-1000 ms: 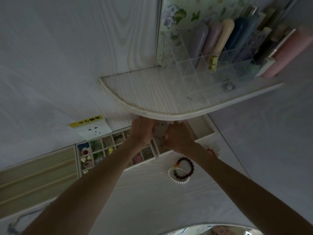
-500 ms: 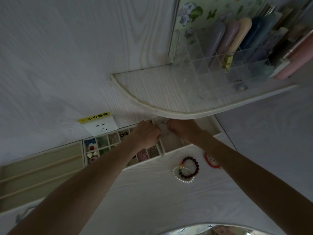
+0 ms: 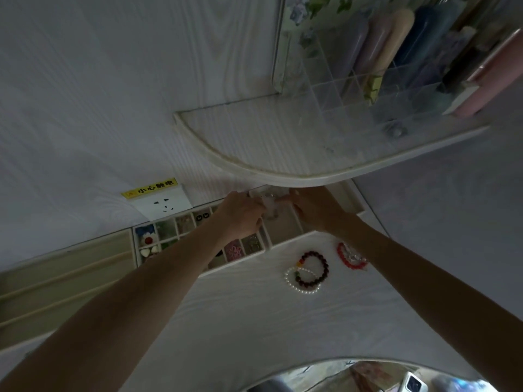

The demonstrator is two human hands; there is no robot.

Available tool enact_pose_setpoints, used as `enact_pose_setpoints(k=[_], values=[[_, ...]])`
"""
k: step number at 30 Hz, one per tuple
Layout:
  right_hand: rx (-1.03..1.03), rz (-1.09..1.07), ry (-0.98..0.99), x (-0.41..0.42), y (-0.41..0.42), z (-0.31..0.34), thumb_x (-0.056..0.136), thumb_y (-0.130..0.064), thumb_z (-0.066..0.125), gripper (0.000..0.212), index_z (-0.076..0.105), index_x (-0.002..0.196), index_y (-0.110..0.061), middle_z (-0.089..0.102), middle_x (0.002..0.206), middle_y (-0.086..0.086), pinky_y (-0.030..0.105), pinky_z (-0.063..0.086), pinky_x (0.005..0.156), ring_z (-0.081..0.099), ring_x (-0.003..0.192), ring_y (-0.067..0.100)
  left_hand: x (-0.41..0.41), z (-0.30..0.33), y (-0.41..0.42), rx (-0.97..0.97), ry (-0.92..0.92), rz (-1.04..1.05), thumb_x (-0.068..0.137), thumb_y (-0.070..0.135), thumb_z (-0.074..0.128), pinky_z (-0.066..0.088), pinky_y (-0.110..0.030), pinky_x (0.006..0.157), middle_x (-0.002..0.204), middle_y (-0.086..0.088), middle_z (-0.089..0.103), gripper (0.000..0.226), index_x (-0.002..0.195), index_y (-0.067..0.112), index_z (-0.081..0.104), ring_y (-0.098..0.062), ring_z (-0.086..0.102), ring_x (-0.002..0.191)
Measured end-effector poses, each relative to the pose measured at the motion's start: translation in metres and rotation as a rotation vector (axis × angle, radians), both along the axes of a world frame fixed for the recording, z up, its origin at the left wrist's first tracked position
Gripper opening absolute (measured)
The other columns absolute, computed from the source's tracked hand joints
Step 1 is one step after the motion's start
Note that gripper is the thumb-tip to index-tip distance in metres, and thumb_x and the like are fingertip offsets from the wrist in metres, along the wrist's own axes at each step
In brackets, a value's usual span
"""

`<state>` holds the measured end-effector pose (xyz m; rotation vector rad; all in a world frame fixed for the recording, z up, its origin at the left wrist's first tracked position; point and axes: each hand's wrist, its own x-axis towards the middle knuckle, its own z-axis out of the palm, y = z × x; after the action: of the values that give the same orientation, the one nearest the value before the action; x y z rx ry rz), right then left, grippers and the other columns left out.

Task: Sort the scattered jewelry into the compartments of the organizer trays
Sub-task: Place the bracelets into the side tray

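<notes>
Dark bead bracelet (image 3: 314, 268) and pearl bracelet (image 3: 301, 280) lay loose on the desk (image 3: 254, 321). At 12 o'clock, my left hand (image 3: 240, 219) and right hand (image 3: 317, 207) pinched a pale small item (image 3: 270, 206) over the organizer tray (image 3: 285, 230). Tray cells at 10 o'clock held trinkets. Socket label (image 3: 150, 188) read "小心触电".

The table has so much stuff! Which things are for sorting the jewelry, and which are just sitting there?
For the job:
- tray with little boxes
- dark red bracelet
- pearl bracelet
- red bracelet
- pale small thing, held by left hand and right hand

Just sitting there:
- wall socket
- shelf
- clear holder
</notes>
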<state>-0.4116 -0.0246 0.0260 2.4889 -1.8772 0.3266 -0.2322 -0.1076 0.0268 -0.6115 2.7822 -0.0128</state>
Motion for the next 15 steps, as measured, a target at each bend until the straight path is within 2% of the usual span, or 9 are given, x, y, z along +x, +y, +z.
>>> enact_pose_setpoints(k=[4, 6, 8, 11, 13, 15], values=[[-0.005, 0.011, 0.144, 0.011, -0.005, -0.007, 0.045, 0.002, 0.082, 0.042, 0.076, 0.082, -0.017, 0.068, 0.082, 0.012, 0.041, 0.055, 0.063, 0.068, 0.076, 0.031, -0.002, 0.001, -0.001, -0.007, -0.02, 0.003, 0.096, 0.03, 0.032, 0.043, -0.031, 0.076, 0.13, 0.003, 0.058, 0.038, 0.125, 0.024, 0.056, -0.021, 0.058, 0.112], [0.018, -0.063, 0.099, 0.011, -0.01, -0.008, 0.065, -0.005, 0.074, 0.028, 0.076, 0.09, -0.015, 0.07, 0.093, 0.013, 0.04, 0.055, 0.071, 0.068, 0.085, 0.032, -0.003, 0.002, -0.002, -0.014, -0.012, 0.004, 0.096, 0.029, 0.032, 0.044, -0.031, 0.078, 0.13, 0.003, 0.057, 0.037, 0.124, 0.024, 0.057, -0.021, 0.058, 0.111], [0.027, -0.164, 0.017, 0.01, -0.013, -0.006, 0.078, -0.006, 0.064, 0.024, 0.073, 0.1, -0.012, 0.069, 0.104, 0.015, 0.04, 0.053, 0.079, 0.066, 0.095, 0.035, -0.004, 0.002, -0.002, -0.01, -0.01, 0.01, 0.096, 0.028, 0.032, 0.046, -0.033, 0.081, 0.131, 0.002, 0.056, 0.037, 0.124, 0.023, 0.057, -0.022, 0.058, 0.111], [0.038, -0.107, 0.018, 0.005, -0.013, -0.015, 0.06, 0.003, 0.081, 0.033, 0.075, 0.088, -0.013, 0.072, 0.091, 0.012, 0.04, 0.056, 0.063, 0.069, 0.076, 0.035, -0.004, 0.0, -0.001, -0.009, 0.006, 0.033, 0.096, 0.028, 0.033, 0.047, -0.035, 0.081, 0.13, 0.0, 0.055, 0.037, 0.123, 0.022, 0.058, -0.022, 0.059, 0.109], [0.07, -0.12, -0.056, 0.008, -0.011, -0.01, 0.075, -0.005, 0.07, 0.018, 0.075, 0.092, -0.011, 0.071, 0.093, 0.015, 0.042, 0.055, 0.067, 0.068, 0.079, 0.037, -0.002, -0.001, -0.001, -0.013, 0.018, 0.038, 0.095, 0.028, 0.034, 0.049, -0.036, 0.08, 0.129, -0.001, 0.056, 0.037, 0.122, 0.021, 0.058, -0.023, 0.06, 0.107], [0.056, -0.152, -0.148, 0.01, -0.011, -0.008, 0.085, -0.014, 0.052, 0.024, 0.074, 0.094, -0.008, 0.07, 0.095, 0.018, 0.044, 0.053, 0.074, 0.067, 0.084, 0.039, 0.0, -0.001, -0.002, -0.007, 0.032, 0.042, 0.095, 0.027, 0.035, 0.049, -0.035, 0.081, 0.129, 0.0, 0.057, 0.036, 0.123, 0.021, 0.058, -0.022, 0.06, 0.108]])
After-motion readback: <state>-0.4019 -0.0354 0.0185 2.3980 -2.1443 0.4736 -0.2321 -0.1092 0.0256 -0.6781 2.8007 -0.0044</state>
